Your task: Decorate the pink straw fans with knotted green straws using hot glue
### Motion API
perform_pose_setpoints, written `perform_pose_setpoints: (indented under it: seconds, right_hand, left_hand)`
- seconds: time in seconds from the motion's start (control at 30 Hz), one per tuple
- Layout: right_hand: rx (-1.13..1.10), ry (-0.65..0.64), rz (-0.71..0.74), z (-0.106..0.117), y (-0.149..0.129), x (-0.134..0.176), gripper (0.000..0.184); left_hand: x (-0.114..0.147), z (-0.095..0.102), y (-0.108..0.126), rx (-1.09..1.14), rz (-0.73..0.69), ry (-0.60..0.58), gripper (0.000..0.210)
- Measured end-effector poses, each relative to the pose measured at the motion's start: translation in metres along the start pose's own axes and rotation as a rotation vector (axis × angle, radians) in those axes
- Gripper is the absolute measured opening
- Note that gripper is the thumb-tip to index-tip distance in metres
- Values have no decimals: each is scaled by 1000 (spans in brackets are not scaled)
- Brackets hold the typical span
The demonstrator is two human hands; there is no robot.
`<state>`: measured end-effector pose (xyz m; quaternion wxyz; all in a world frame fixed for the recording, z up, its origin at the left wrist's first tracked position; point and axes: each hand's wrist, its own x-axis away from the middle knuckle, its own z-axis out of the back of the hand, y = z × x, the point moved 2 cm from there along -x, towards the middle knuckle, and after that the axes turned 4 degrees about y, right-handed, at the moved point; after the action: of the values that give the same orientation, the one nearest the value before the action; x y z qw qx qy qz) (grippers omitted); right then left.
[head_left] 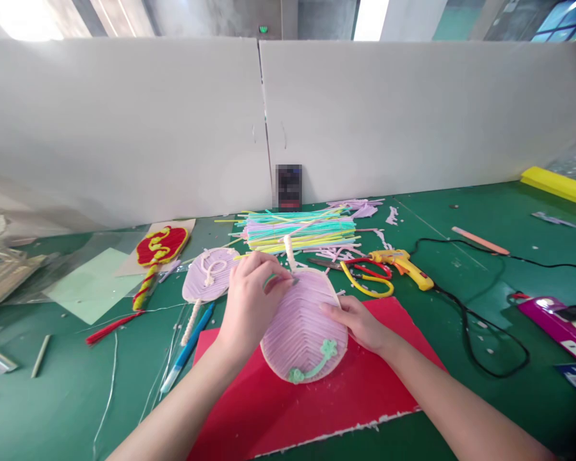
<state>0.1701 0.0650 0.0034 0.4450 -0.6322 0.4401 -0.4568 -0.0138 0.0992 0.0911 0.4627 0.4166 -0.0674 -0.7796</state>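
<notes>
A lilac pipe-cleaner fan with a pale rim lies over a red board, its white twisted handle pointing away from me. Mint-green flowers and a curved green stem decorate the edge nearest me. My right hand grips the fan's right edge, thumb on top. Over the upper left of the fan, my left hand has its fingertips pinched together; a tiny dark bit shows at their tips, too small to name.
Beyond the fan lie a bundle of pipe cleaners, yellow-handled scissors and a yellow glue gun with a black cord. Leftward are another lilac fan, a red-and-yellow fan and a blue pen. A purple power strip sits right.
</notes>
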Motion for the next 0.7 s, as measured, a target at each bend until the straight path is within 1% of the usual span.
perform_pose_setpoints:
  seconds: [0.1,0.2,0.27,0.37,0.43,0.5,0.53,0.57,0.6,0.67,0.7]
  right_hand:
    - [-129,7,-10,0,0,-1,30]
    - [-220,18,-29,-1,-3,-1,31]
    - [-269,29,-22,-1,-5,-1,32]
    - [-314,45,-4,0,-7,-1,31]
    - [-322,48,3,1,-7,-1,31]
    - [-321,45,7,1,-7,-2,32]
    - [-317,40,9,1,-6,-2,32]
    - [-311,37,11,1,-6,-2,32]
    - [-303,34,9,1,-6,-2,33]
    - [-285,34,-2,1,-5,-2,33]
    - [-276,34,-10,1,-5,-1,33]
  left_hand:
    - [-7,12,-6,-29,44,97,5]
    - [-12,25,-18,-62,118,232,3]
    - [-14,33,-27,-65,184,352,5]
    - [-15,41,-38,47,319,548,11]
    - [-16,43,-43,212,398,621,16]
    - [-18,41,-46,369,453,612,17]
    - [-18,40,-48,413,473,583,16]
    - [-19,37,-49,426,487,529,16]
    - [-19,34,-51,403,496,481,18]
    - [-18,25,-54,305,492,267,18]
    - [-17,19,-56,258,462,163,18]
